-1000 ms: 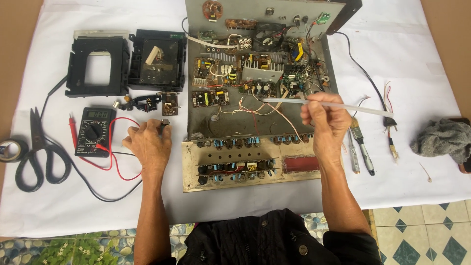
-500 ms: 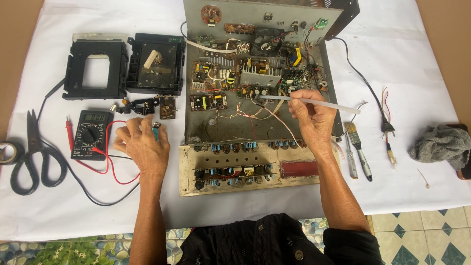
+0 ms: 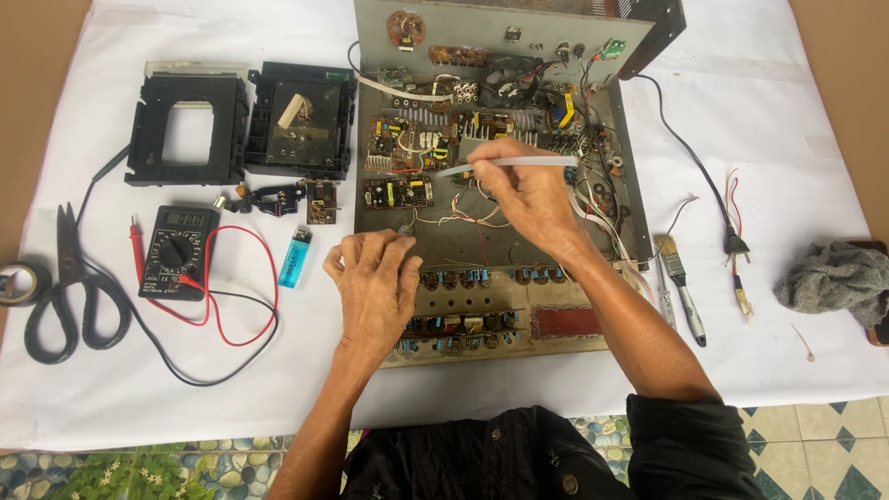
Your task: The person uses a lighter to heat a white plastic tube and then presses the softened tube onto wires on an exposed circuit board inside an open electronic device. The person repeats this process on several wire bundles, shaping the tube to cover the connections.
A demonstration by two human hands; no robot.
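An opened grey metal chassis (image 3: pixel 630 199) full of circuit boards and wires lies on a white sheet. My right hand (image 3: pixel 528 199) is over its middle, gripping a thin white translucent stick (image 3: pixel 542 163) held level above the boards. My left hand (image 3: pixel 375 287) rests palm down on the chassis' near left corner, at the brown front-panel board (image 3: pixel 491 324), fingers curled and holding nothing. A blue lighter (image 3: pixel 294 257) lies on the sheet just left of that hand.
A multimeter (image 3: pixel 176 252) with red and black leads, scissors (image 3: pixel 69 292) and a tape roll (image 3: pixel 14 282) lie at the left. Two black plastic frames (image 3: pixel 190 130) sit behind them. A brush (image 3: pixel 681 282), power plug (image 3: pixel 736 243) and grey cloth (image 3: pixel 833 278) lie at the right.
My left hand moved right from beside the multimeter onto the chassis corner, leaving the blue lighter on the sheet. My right hand with the stick shifted left, deeper over the boards.
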